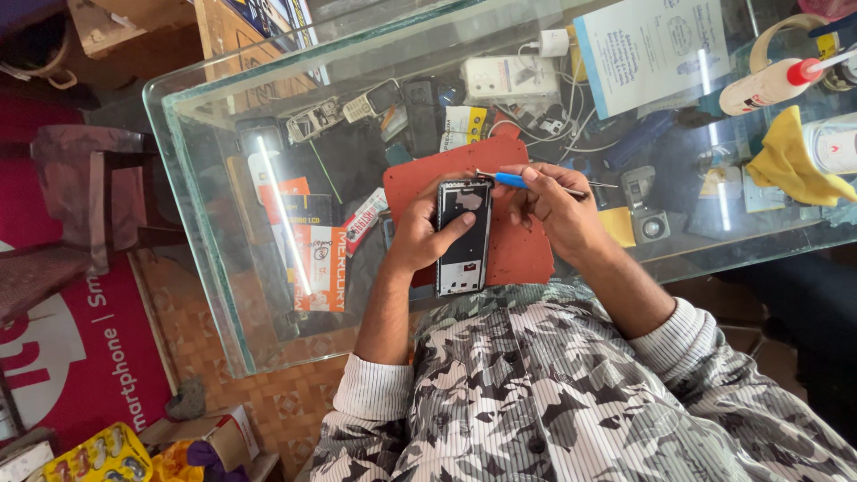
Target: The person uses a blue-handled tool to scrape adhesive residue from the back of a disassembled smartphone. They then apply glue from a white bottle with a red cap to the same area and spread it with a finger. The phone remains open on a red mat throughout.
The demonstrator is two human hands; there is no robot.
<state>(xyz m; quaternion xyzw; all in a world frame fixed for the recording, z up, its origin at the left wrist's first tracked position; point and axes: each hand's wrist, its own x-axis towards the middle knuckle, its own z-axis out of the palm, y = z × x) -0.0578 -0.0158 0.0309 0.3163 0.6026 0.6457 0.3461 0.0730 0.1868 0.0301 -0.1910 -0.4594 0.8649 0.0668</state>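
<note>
Left hand (420, 234) is wrapped around an opened-up phone (464, 236), thumb lying across its black back, holding it over a red work mat (522, 250) on the glass counter (214, 268). Right hand (555, 210) is pinching a blue-handled tool (513, 180) with its tip right at the phone's top edge. Further out there's a yellow cloth (790, 161), a white bottle with a red nozzle (772, 85) and a white charger (553, 42).

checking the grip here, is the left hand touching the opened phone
Touching. The head view shows the left hand wrapped around the opened phone, thumb lying across its face, above the red mat.
</note>
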